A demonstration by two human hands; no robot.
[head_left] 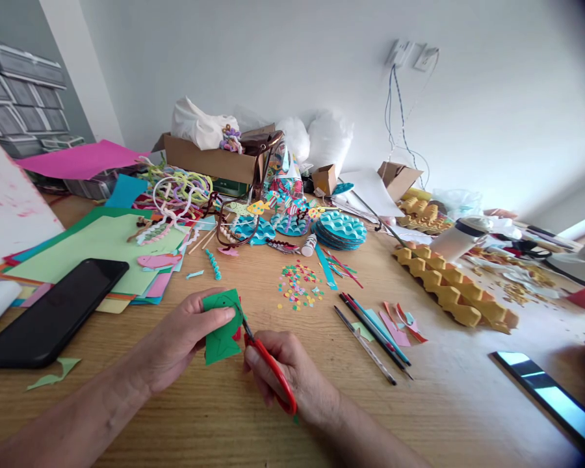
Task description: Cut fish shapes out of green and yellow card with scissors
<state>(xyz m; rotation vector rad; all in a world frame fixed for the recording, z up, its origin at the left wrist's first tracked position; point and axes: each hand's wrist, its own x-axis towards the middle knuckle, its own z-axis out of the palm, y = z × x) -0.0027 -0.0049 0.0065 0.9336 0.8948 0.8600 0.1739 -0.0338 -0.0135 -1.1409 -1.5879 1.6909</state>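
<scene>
My left hand [188, 331] pinches a small piece of green paper [221, 348], the thumb lying across its front. Faint drawn lines show on the paper, and its right side has a notch cut into it. Red-handled scissors [275, 374] are in my right hand [292, 370], its fingers wrapped round the loops. Their dark blades meet the right edge of the paper near the top. A bit of red shows behind the notch; what it belongs to I cannot make out.
Pens [377, 328] and paper scraps [402, 325] lie right of my hands. Colored paper dots [299, 286] are scattered ahead. A black phone [53, 312] rests beside stacked colored paper [102, 250] on the left. An egg carton [453, 289] and another phone [548, 396] lie right.
</scene>
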